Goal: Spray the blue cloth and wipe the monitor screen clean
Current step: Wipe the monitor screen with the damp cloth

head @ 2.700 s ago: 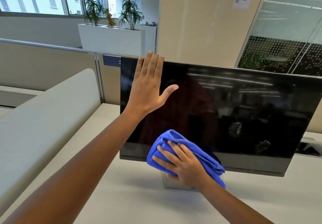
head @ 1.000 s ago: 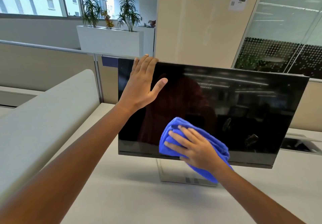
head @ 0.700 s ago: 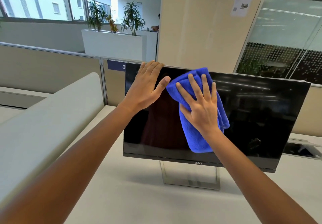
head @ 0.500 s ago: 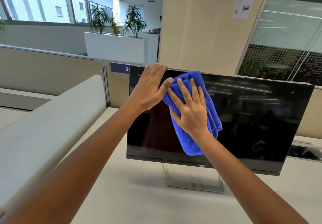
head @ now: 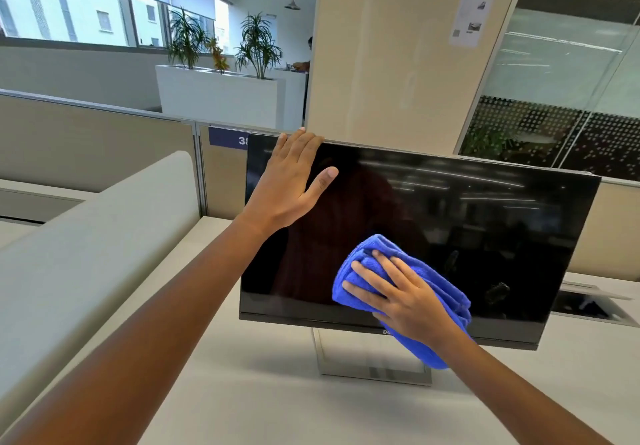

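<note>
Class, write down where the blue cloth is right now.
Head view: the blue cloth is at the lower middle of the monitor screen, overhanging its bottom edge, pressed under the right hand.

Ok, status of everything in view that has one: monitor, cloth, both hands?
monitor: upright on its stand, screen dark, faint marks at lower right.
blue cloth: bunched, pressed against the screen's lower middle.
left hand: flat, fingers straight, resting on the monitor's top left edge.
right hand: fingers spread on the cloth, pressing it to the screen.
</note>
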